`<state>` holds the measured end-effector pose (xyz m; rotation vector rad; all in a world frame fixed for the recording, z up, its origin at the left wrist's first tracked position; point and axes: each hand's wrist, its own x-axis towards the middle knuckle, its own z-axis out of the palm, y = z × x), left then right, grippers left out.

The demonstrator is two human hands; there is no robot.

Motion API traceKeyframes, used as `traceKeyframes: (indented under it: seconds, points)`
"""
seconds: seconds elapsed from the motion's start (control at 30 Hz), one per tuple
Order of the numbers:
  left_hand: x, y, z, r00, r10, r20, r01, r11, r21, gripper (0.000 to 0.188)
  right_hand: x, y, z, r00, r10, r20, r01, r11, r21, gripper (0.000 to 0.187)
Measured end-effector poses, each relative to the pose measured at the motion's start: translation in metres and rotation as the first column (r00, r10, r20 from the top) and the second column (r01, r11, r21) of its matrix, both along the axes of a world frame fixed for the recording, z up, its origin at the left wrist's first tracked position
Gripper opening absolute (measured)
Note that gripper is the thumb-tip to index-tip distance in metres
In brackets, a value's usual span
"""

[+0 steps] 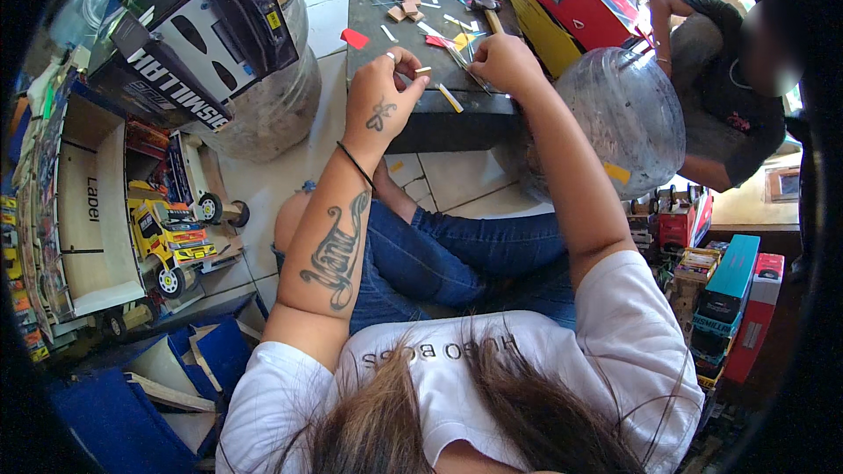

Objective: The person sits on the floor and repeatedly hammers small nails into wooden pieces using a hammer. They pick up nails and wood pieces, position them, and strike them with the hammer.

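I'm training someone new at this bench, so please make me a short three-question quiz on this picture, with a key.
1. Multiple choice: What does the left hand hold at its fingertips?
a) a pair of scissors
b) a small pale piece
c) a paintbrush
2. True or false: The dark band is worn on the right forearm.
3. Short answer: Which tool shows on the black tabletop, just beyond the right hand?

Key:
1. b
2. False; the dark band is around the left forearm.
3. A hammer; its head is in view.
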<state>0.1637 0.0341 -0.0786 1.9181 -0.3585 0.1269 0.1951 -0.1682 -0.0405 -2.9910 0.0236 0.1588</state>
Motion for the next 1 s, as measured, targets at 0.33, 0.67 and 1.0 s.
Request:
traceKeyframes:
  seconds: [0.33,0.67,1.0]
  points:
    - [-0.004,-0.004,0.0,0.996,-0.062,0.068,0.06,0.997,0.043,0.013,-0.009,-0.015,-0.004,0.991,-0.109,-0.072,0.116,0.487,0.866,0.012]
    - [-0.001,-0.004,-0.01,0.993,-0.119,0.019,0.118,0.99,0.074,0.015,-0.056,0.034,-0.013,0.969,-0.11,0.223,-0.164,0.389,0.907,0.014]
    - [0.0,-0.002,-0.008,0.99,-0.136,0.023,0.133,0.985,0.114,0.017,-0.059,0.039,-0.013,0.924,-0.053,0.377,-0.254,0.653,0.714,0.01]
